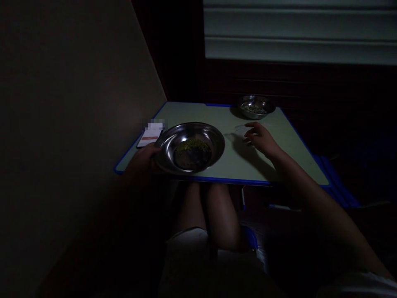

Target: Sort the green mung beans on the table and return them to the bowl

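A large steel bowl (214, 138) with a heap of green grains (192, 146) sits near the front of a small pale-green table (279, 161). My left hand (143, 159) grips the bowl's left rim, in deep shadow. My right hand (262, 138) rests on the tabletop right of the bowl, fingers curled over a small clear item (242, 129) that I cannot make out.
A smaller steel bowl (256, 106) with pale contents stands at the table's far edge. A phone (149, 135) lies at the left edge by the wall (77, 103). My knees are under the table. The room is very dark.
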`<state>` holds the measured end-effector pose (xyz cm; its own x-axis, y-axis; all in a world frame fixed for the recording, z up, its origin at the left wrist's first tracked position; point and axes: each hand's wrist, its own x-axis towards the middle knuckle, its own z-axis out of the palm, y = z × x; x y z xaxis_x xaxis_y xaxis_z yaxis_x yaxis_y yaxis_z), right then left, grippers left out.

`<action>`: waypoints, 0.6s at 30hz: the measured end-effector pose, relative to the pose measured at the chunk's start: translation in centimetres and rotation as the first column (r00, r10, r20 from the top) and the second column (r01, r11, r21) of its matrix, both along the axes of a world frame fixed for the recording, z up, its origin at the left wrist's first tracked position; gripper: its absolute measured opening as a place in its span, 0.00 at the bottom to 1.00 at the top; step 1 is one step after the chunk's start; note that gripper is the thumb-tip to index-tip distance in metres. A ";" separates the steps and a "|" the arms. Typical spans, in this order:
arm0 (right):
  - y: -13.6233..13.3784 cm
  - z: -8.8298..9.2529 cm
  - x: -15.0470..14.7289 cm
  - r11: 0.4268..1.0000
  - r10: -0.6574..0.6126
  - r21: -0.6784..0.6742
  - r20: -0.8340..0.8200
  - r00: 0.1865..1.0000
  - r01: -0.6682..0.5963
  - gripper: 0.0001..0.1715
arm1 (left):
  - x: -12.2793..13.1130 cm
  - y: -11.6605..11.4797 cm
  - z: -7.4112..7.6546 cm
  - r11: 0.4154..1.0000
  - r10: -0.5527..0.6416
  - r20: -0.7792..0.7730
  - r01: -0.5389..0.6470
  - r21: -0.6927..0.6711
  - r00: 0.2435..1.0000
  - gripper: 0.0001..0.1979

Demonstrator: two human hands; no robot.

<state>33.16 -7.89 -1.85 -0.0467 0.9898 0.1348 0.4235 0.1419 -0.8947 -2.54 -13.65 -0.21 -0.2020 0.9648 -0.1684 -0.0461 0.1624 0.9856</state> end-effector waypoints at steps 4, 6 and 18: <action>1.3 0.4 -0.2 0.996 -0.005 0.085 0.073 0.997 -0.001 0.21 | 0.8 5.5 0.2 0.997 -0.002 0.020 0.000 0.074 1.000 0.06; 1.8 0.7 -0.5 0.989 0.002 0.148 0.128 0.992 -0.021 0.19 | 1.4 7.8 0.0 0.997 -0.015 0.022 0.013 0.080 1.000 0.06; 2.5 0.7 -1.7 0.923 0.004 0.345 0.432 0.902 -0.169 0.22 | 2.9 14.2 -1.4 0.998 0.004 -0.129 -0.013 -0.068 0.992 0.15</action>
<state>31.47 -5.38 -1.17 -0.2633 0.8619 0.4334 0.7134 0.4764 -0.5139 0.31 0.50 -1.66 -0.2342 0.9500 -0.2065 0.0784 0.2302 0.9700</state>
